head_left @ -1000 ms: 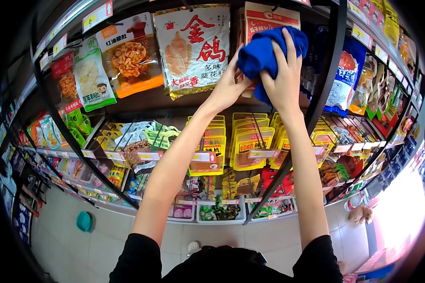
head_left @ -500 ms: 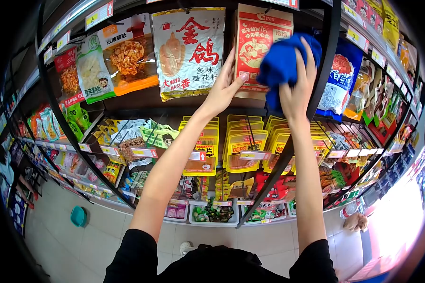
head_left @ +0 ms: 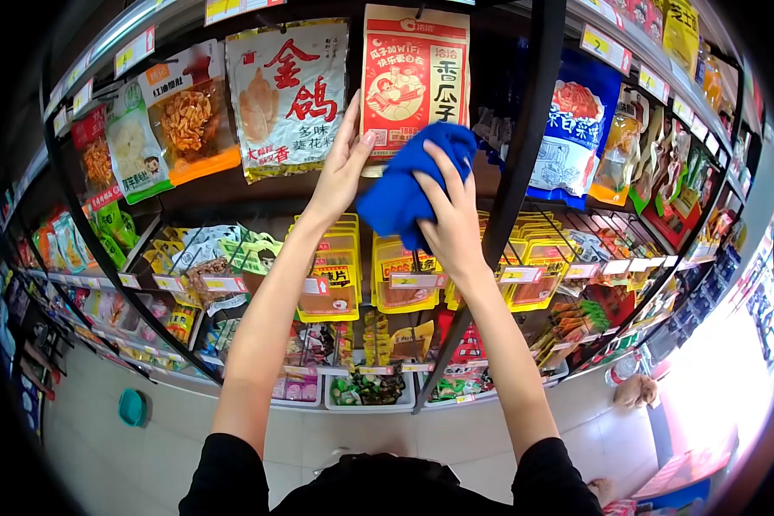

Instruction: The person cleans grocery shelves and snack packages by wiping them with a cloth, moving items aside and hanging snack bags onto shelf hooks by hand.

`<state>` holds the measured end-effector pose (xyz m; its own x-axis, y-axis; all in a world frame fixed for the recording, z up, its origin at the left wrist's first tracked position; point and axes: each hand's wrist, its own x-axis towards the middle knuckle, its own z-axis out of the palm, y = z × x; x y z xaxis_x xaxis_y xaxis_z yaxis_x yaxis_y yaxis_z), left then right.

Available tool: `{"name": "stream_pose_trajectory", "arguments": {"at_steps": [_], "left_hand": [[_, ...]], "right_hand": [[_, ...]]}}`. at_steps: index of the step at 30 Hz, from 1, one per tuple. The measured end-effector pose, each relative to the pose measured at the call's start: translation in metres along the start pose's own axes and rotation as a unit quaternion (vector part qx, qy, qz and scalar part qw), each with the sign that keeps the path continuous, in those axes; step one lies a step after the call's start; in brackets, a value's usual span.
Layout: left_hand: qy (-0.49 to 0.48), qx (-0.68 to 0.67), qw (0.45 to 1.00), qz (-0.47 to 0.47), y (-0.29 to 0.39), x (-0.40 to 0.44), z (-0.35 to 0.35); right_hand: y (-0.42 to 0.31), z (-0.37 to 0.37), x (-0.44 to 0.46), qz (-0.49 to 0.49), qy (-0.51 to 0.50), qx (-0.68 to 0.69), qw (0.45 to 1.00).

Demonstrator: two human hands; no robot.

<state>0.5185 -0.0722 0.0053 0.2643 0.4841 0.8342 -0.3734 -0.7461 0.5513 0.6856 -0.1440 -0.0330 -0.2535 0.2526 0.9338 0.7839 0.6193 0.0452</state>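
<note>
A red and tan seed packet (head_left: 404, 73) hangs from a hook on the upper rack. My left hand (head_left: 342, 168) is at its lower left edge, thumb and fingers apart, touching the packet's side. A crumpled blue cloth (head_left: 404, 189) covers the packet's bottom edge, and my right hand (head_left: 451, 206) holds it with fingers spread over its right side. Left of my left hand hangs a silver and gold packet (head_left: 288, 99). Yellow-framed snack packs (head_left: 331, 267) hang below both hands.
A black upright post (head_left: 525, 112) stands right of the cloth. Beyond it hangs a blue packet (head_left: 576, 129). Lower down are price-tagged rails and a white bin (head_left: 370, 391) of small packets. A teal basin (head_left: 132, 407) sits on the floor at left.
The blue cloth in my right hand has moved left and down from beside the post to the seed packet's lower edge. The view has shifted, and the packet's front now shows more.
</note>
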Motion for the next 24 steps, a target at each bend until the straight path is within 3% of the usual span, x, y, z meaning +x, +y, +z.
{"name": "stream_pose_trajectory", "arguments": {"at_steps": [2, 3, 5, 7, 10, 14, 16, 19, 24], "left_hand": [[0.059, 0.052, 0.997, 0.019, -0.001, 0.0, 0.007], [0.141, 0.321, 0.931, 0.103, -0.014, -0.002, 0.006], [0.206, 0.337, 0.897, 0.198, 0.01, -0.008, 0.039], [0.055, 0.293, 0.907, 0.299, 0.029, 0.005, 0.067], [-0.015, 0.224, 0.914, 0.338, 0.054, 0.05, 0.112], [-0.003, 0.187, 0.936, 0.3, 0.053, 0.103, 0.146], [-0.011, 0.199, 0.953, 0.229, 0.036, 0.109, 0.153], [0.002, 0.191, 0.942, 0.276, 0.005, 0.077, 0.153], [0.017, 0.156, 0.97, 0.188, -0.05, -0.006, 0.154]], "right_hand": [[0.0, -0.015, -0.004, 0.008, 0.029, 0.0, 1.0], [0.001, -0.024, -0.003, 0.014, 0.053, -0.001, 0.998], [0.008, -0.041, 0.017, -0.014, 0.159, -0.017, 0.987], [0.011, -0.068, 0.048, -0.041, 0.208, -0.079, 0.974], [0.039, -0.099, 0.096, -0.079, 0.247, -0.158, 0.953], [0.086, -0.11, 0.12, -0.068, 0.182, -0.19, 0.962], [0.095, -0.099, 0.104, -0.036, 0.166, -0.164, 0.972], [0.082, -0.081, 0.068, 0.01, 0.161, -0.179, 0.971], [0.062, -0.045, -0.016, 0.067, 0.146, -0.198, 0.967]]}}
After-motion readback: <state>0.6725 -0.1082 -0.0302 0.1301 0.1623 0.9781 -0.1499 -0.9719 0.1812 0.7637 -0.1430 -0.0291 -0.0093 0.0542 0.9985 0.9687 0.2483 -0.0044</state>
